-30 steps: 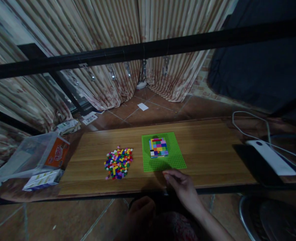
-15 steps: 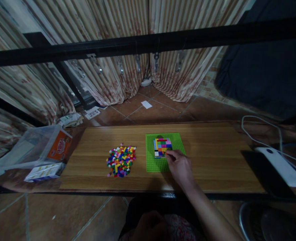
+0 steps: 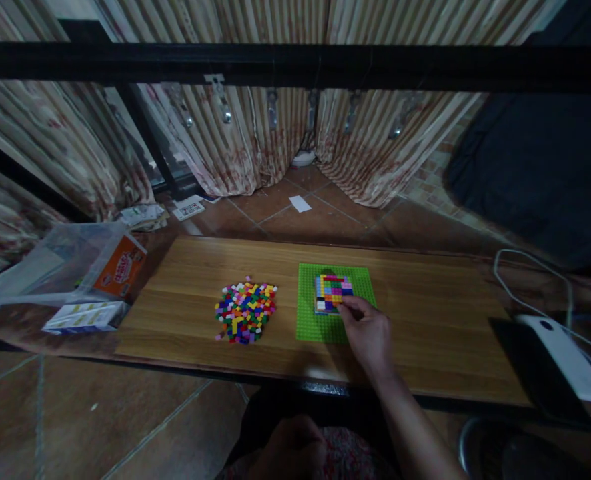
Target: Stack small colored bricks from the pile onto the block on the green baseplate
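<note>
My right hand reaches over the green studded baseplate. Its thumb and forefinger are pinched together at the near right corner of a block of multicoloured building bricks on that plate; whatever is between the fingertips is too small to make out. The hand covers part of the plate's right side. To the left, a loose pile of small coloured bricks lies on the wooden table. Low in the view, my left hand rests in my lap, dim, its fingers hard to make out.
The wooden table carries the bricks and plate. At its left stand a clear plastic bin with an orange label and a white box. On the right lie a dark flat object, a white device and a white cable.
The camera view has shifted and tilted slightly. My right hand remains pinched at the same corner of the brick block, and my left hand stays in my lap.
</note>
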The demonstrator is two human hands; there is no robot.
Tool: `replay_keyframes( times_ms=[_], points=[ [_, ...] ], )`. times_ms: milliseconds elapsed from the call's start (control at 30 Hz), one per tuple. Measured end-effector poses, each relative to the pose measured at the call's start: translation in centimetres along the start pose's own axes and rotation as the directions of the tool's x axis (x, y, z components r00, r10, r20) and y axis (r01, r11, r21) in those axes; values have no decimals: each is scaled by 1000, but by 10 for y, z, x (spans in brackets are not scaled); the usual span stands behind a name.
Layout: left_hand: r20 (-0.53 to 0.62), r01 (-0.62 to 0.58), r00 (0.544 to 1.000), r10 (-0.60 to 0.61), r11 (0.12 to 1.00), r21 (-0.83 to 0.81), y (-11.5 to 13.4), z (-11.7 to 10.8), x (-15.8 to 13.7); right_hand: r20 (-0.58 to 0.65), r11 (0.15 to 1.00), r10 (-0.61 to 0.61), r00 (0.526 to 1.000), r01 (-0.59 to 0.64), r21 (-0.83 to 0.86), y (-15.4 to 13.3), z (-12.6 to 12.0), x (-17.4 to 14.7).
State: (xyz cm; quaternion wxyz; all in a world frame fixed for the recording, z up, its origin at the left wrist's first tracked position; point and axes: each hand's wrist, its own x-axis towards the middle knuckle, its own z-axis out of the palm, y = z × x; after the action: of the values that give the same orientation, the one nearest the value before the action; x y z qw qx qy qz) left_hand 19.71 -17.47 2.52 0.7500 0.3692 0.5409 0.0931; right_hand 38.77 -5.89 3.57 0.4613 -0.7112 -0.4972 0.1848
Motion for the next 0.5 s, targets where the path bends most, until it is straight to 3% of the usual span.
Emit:
replay_keyframes(
  times_ms=[133,333,500],
  points=[
    [68,-17,998,17,1000,-2,-9,0,10,2,999,0,1000,0,35,4,-3,-1],
    [74,-31,997,31,1000,-4,-7,-1,8,-68,998,13,998,-9,61,9,-3,0],
    [94,-41,995,40,999,8,-3,-4,7,-174,994,-85,981,72,-78,4,-3,1]
  ],
)
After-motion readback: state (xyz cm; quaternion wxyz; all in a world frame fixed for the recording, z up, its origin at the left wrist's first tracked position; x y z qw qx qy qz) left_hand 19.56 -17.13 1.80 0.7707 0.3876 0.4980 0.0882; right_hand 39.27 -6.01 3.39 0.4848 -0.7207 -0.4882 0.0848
